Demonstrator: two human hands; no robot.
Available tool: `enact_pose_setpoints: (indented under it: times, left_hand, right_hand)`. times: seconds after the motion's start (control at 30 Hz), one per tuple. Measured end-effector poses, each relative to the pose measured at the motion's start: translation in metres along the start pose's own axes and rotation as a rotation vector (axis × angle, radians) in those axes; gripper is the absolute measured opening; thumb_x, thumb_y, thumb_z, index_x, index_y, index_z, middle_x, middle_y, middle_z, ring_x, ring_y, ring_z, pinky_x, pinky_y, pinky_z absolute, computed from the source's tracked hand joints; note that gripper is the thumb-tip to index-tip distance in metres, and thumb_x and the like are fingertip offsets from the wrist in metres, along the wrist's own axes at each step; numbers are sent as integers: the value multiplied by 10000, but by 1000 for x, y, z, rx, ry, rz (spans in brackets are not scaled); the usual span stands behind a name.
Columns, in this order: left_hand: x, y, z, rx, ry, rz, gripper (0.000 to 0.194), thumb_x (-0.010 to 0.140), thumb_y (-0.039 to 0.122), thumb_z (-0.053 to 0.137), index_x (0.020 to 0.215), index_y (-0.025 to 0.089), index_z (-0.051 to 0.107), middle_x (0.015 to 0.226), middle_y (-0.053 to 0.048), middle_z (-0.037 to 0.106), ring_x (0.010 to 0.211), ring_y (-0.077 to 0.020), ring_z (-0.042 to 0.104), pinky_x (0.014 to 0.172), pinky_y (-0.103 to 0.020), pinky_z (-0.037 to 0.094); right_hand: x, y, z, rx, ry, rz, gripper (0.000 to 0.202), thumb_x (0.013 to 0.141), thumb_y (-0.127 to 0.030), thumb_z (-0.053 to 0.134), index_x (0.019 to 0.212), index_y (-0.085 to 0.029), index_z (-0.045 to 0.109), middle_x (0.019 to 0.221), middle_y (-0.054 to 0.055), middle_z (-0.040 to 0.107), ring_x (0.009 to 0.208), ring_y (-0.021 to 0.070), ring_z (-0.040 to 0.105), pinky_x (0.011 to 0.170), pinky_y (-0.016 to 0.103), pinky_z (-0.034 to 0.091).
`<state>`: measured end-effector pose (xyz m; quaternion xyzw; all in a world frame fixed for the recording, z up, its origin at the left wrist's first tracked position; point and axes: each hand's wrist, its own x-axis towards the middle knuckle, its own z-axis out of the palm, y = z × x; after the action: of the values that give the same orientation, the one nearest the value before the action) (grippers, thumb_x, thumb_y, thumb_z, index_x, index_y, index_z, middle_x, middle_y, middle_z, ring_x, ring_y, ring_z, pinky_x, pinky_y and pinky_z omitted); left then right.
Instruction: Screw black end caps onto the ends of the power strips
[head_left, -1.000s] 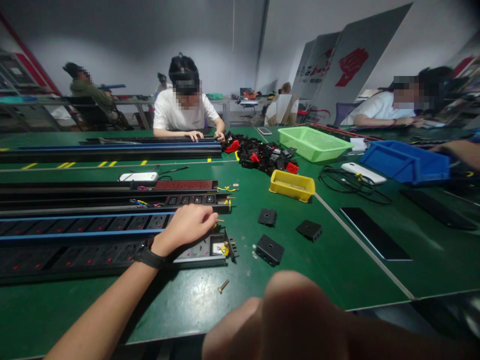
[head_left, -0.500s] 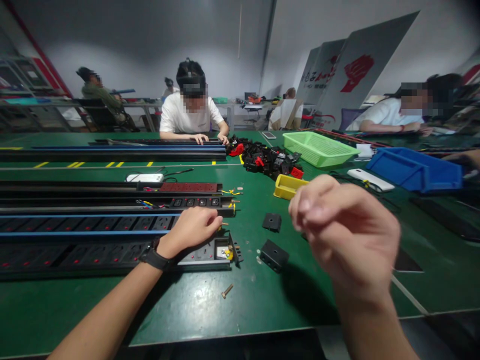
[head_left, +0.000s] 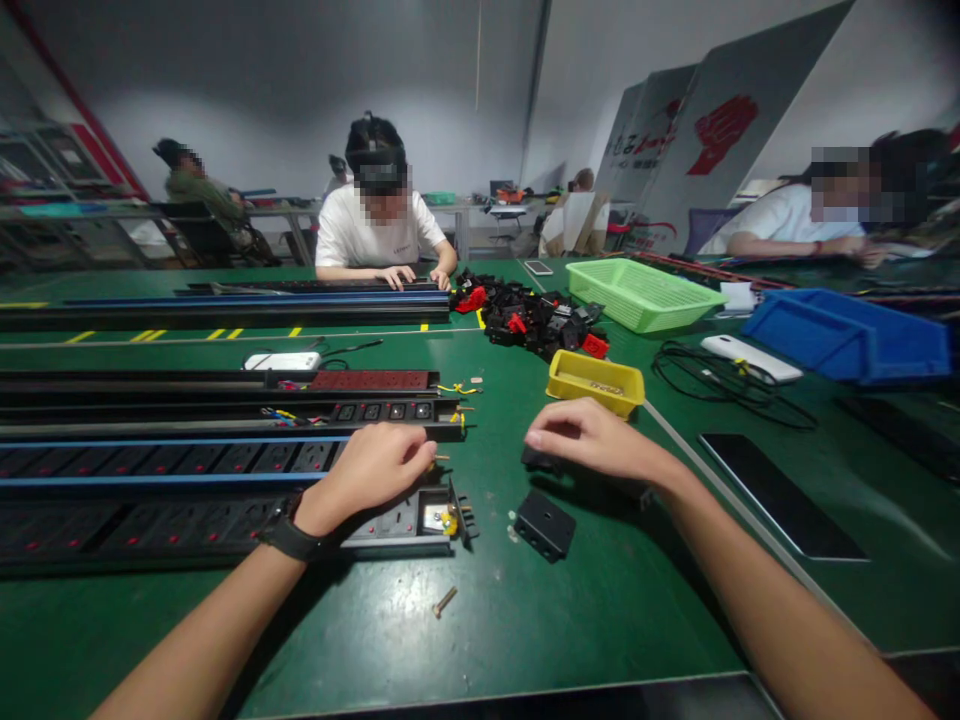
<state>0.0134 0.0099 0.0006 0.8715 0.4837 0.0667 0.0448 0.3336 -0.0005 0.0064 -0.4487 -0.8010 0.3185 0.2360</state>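
Note:
My left hand (head_left: 382, 462), a black band on its wrist, rests with curled fingers over the right end of a blue-edged power strip (head_left: 247, 457). Its fingertips are partly hidden, and a brass bolt end (head_left: 442, 458) pokes out beside them. My right hand (head_left: 589, 437) is closed at a small black plastic end cap (head_left: 541, 459), thumb and fingers on it and covering much of it. Just below lies a second black end cap (head_left: 546, 525) with holes. The nearest power strip (head_left: 202, 525) has a black end piece (head_left: 463, 515) standing tilted at its right end.
A loose bolt (head_left: 444, 602) lies near the front. Beyond my right hand are a yellow bin (head_left: 596, 382) of small parts, a pile of black and red parts (head_left: 536, 318), a green basket (head_left: 645, 295) and a blue bin (head_left: 851, 335). A co-worker (head_left: 379, 220) sits opposite.
My right hand has moved left, down and away from me, from the air onto the small end cap. The left hand stays on the strip. The view has shifted slightly.

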Motion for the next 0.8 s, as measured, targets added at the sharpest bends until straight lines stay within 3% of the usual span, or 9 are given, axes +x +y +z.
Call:
enact_pose_setpoints:
  times: [0.17,0.33,0.6,0.8]
  left_hand:
    - [0,-1,0,7,-4,-3,408,1023,420,429,707,199,562,721,-29,673,664,-190,604,599,-292,213]
    - [0,-1,1,3,-5,1,412,1029,426,425,715,201,568,729,-29,671,675,-190,607,595,-299,211]
    - [0,0,0,-6,-11,-3,402,1027,417,429,720,200,571,732,-26,673,681,-188,603,599,-292,209]
    - [0,0,-1,-8,-12,-12,401,1022,416,435,710,200,566,726,-24,668,674,-184,595,602,-288,214]
  right_hand:
    - [-9,-7,3,-63,-339,-49,514,860,-585,721,1213,-212,746,945,50,666,810,179,600,697,257,434]
    - [-14,-7,-1,-64,-527,-67,788,723,-563,855,1423,-289,619,1061,36,630,903,196,610,773,254,454]
    - [-19,-4,6,-110,-517,-49,684,655,-443,910,1284,-279,696,985,8,619,860,193,607,733,253,439]
    - [-17,-6,15,-187,-503,33,667,631,-416,931,1216,-241,664,1034,13,594,914,205,582,744,261,405]
